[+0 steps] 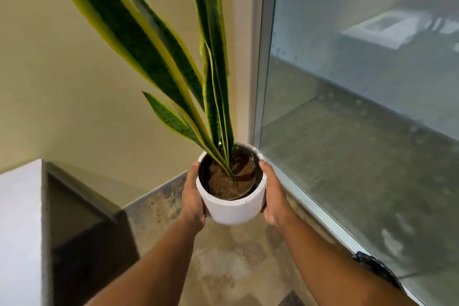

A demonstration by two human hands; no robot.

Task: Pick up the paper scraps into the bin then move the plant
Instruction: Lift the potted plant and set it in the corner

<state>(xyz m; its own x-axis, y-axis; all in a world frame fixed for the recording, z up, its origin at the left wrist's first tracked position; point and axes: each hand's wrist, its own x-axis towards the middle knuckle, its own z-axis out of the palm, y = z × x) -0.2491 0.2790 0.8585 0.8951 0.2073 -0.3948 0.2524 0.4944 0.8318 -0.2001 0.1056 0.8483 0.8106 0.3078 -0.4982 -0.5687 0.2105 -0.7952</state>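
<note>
Between our two hands we carry the snake plant point(173, 62) in its white pot point(232, 208), above the concrete floor point(223, 268) near the corner by the glass wall point(360, 107). Left hand point(192, 196) and right hand point(274, 196) clasp opposite sides, equally near; the leaves lean up and left.

White round pot point(233, 208): matt, faintly speckled, stone-like. Long green yellow-edged leaves point(139, 32): smooth, slightly waxy. Brown soil point(223, 181): crumbly, rough. Mottled grey-brown concrete floor point(223, 256): dull sheen. Large window pane point(360, 94): glossy glass.
</note>
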